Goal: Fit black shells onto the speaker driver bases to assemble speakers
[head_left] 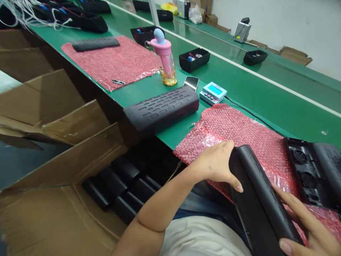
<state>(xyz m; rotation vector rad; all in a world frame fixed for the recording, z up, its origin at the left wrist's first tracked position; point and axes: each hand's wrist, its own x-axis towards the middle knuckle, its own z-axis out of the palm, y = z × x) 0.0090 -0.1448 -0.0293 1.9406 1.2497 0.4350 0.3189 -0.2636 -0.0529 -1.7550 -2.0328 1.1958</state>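
A long black plastic housing [262, 199] lies slanted over the near edge of a red bubble-wrap sheet [239, 131]. My left hand [217, 163] grips its upper end, thumb pressed on the near face. At the lower end my right hand [306, 227] wraps the housing from beneath, thumb on top. To the right on the wrap lies an open black casing [311, 170] with round fan-like parts inside. Left of the wrap, a black perforated housing [161, 108] sits at the edge of the green bench [266, 96].
An open cardboard box [53, 192] at lower left holds several black housings [125, 185]. On the bench stand a pink bottle [165, 58], a phone [191, 82], a small blue-screen meter [213, 93], black parts trays [194, 58], and a second red bubble-wrap sheet [114, 60].
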